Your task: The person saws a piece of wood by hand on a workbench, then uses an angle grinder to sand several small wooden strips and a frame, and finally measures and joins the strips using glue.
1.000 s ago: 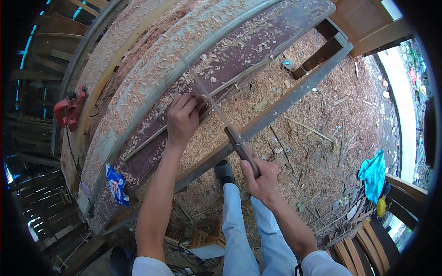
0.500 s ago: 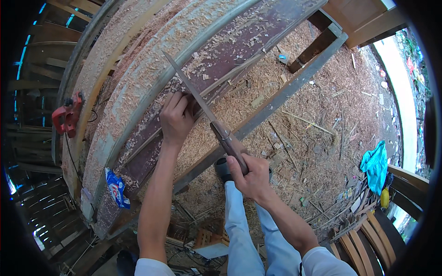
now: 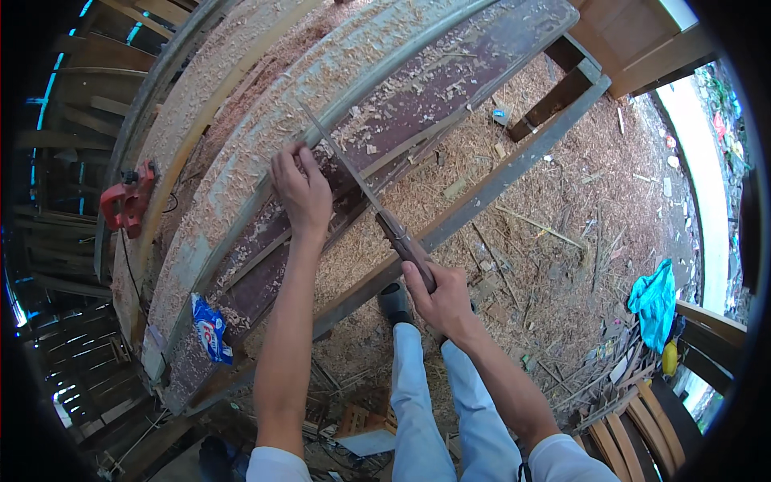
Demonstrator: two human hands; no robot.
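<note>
My right hand (image 3: 438, 293) grips the dark wooden handle (image 3: 400, 241) of a long, narrow blade (image 3: 345, 161), which points up and away to the left across the workpieces. My left hand (image 3: 299, 189) is just left of the blade, its fingers curled at the edge of a pale grey curved board (image 3: 221, 205) covered in shavings; the fingertips are partly hidden. Beneath it lies a purplish plank (image 3: 450, 72), also strewn with shavings, with a thin wooden strip (image 3: 257, 261) along it.
A red power planer (image 3: 128, 197) rests on the curved boards at left. A blue packet (image 3: 210, 329) lies near my left forearm. A grey beam (image 3: 522, 161) crosses above the shaving-covered floor (image 3: 562, 225). A turquoise bag (image 3: 652, 301) and stacked curved wood (image 3: 642, 426) are at right.
My left hand has moved up and left from the thin strip to the grey board's edge. The blade shifted up and left, then slightly down again, still in my right hand.
</note>
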